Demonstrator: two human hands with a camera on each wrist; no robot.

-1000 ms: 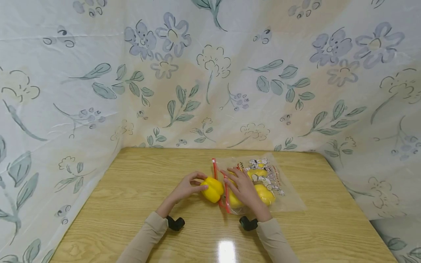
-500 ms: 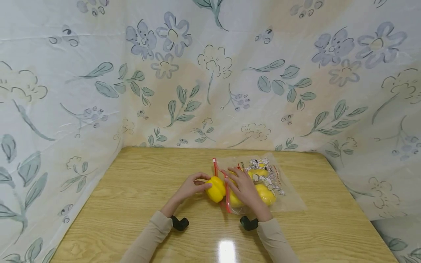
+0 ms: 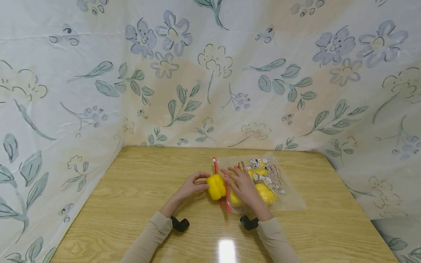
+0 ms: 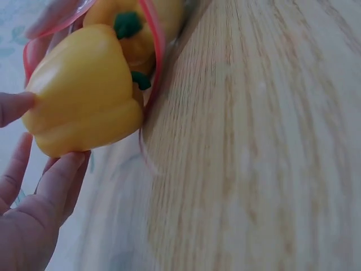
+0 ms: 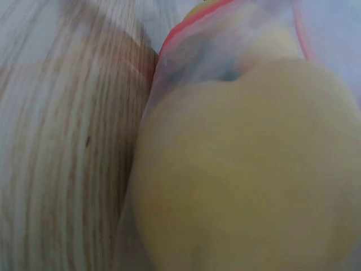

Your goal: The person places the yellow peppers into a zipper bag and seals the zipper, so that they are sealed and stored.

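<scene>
A yellow bell pepper (image 3: 216,187) lies at the mouth of a clear, red-edged zip bag (image 3: 289,193). My left hand (image 3: 192,185) holds its outer end, thumb and fingertips against the skin. In the left wrist view, the pepper (image 4: 84,90) has its green stem turned toward the bag opening. Over the bag, my right hand (image 3: 242,187) grips the mouth's edge with its front fingers. More yellow peppers (image 3: 265,194) sit inside, partly covered by that hand and the printed film. The right wrist view is filled by one bagged pepper (image 5: 248,169) behind the plastic.
The bag rests on a wood-grain table (image 3: 148,164). A floral cloth (image 3: 210,80) rises along the back and both sides. Dark wrist-worn devices (image 3: 180,224) show by both sleeves.
My left hand has moved the pepper right, up to the bag's red edge, and the pepper has turned to stand straighter. The right hand and the bag stay almost in place.
</scene>
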